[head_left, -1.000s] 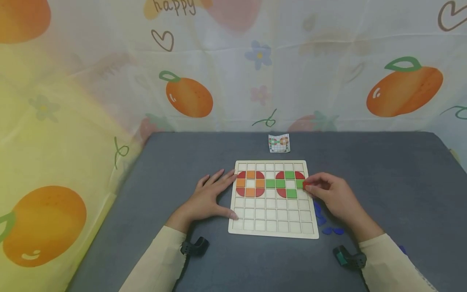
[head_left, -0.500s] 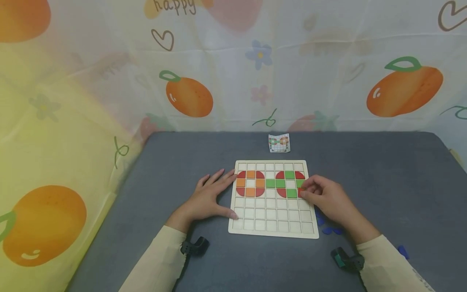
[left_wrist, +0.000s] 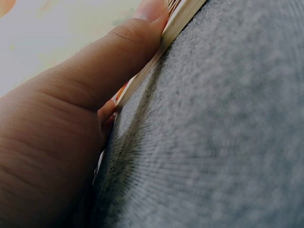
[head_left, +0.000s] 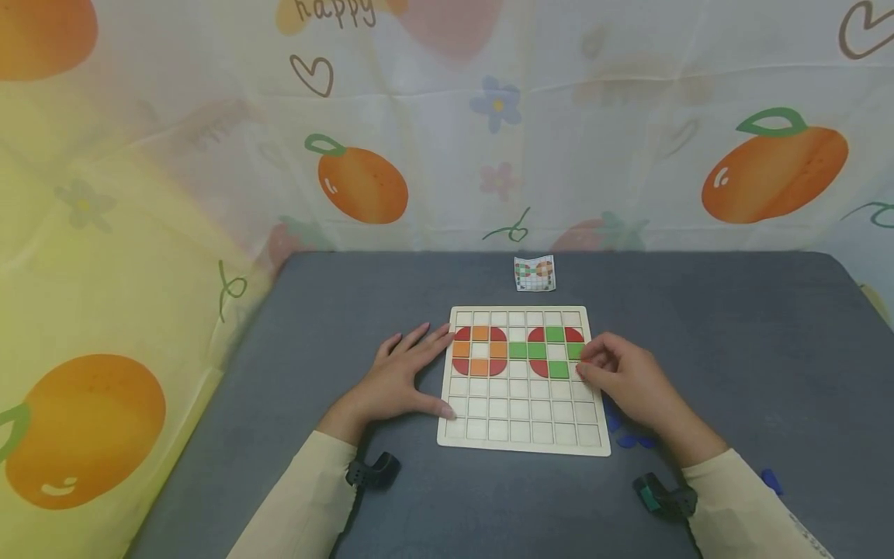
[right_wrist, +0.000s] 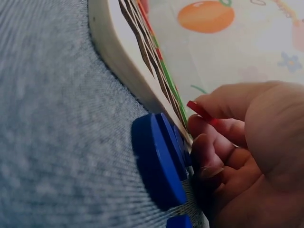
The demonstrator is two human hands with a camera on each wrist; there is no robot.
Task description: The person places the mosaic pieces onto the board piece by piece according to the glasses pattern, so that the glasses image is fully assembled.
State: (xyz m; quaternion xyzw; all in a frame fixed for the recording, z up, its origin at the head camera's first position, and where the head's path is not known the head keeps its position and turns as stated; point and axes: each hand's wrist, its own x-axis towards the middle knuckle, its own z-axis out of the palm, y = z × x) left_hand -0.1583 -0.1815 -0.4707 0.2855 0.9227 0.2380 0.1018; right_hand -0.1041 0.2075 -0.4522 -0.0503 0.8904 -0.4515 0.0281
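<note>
A pale wooden grid board [head_left: 517, 407] lies on the table, with red quarter-round, orange square and green square tiles filling parts of its upper rows. At its right edge, my right hand [head_left: 632, 378] pinches a small red tile [right_wrist: 202, 111] between thumb and finger. The right wrist view shows this tile tilted and apart from the board's surface; in the head view the fingers mostly cover it. Spread along the left edge is my left hand [head_left: 400, 380], its thumb [left_wrist: 128, 45] resting on the board's rim and its other fingertips touching the side.
Several blue pieces [head_left: 627, 441] lie beside the board, under and near my right hand; another blue piece [head_left: 771, 481] is by the right sleeve. Behind the board stands a small pattern card [head_left: 534, 274]. A fruit-printed cloth [head_left: 447, 140] hangs behind the grey table [head_left: 377, 283].
My right hand has moved slightly left and nearer to me, carrying the red tile from beside the end green tile to the cell below. My left hand stays put.
</note>
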